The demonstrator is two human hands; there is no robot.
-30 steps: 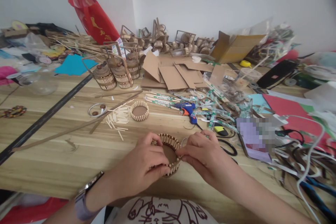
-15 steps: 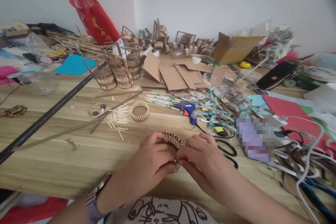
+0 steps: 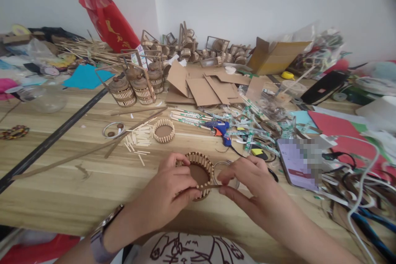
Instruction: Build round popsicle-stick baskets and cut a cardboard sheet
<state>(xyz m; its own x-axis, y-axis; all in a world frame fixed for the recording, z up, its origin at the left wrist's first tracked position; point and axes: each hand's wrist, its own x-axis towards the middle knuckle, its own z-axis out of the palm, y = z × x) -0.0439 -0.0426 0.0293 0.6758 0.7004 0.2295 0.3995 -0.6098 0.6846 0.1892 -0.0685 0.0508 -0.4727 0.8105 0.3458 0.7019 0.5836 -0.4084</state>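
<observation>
Now I see the right hand (image 3: pixel 249 178) has moved off the rim, thumb and finger pinching a brown strip (image 3: pixel 215 187) stretched from the stick-walled basket (image 3: pixel 199 175); that length, I judge, isn't yet fixed. The left hand (image 3: pixel 175 183) curls, partly closed, round the basket, nearer the front edge of the bench (image 3: pixel 102 189) than the loose sticks (image 3: pixel 142 136).

Open-topped slatted basket (image 3: pixel 199 172), brown strip (image 3: pixel 215 186)

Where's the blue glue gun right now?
In the head view, the glue gun lies just right of centre, beyond the right hand, beside wrapped sticks.
</observation>
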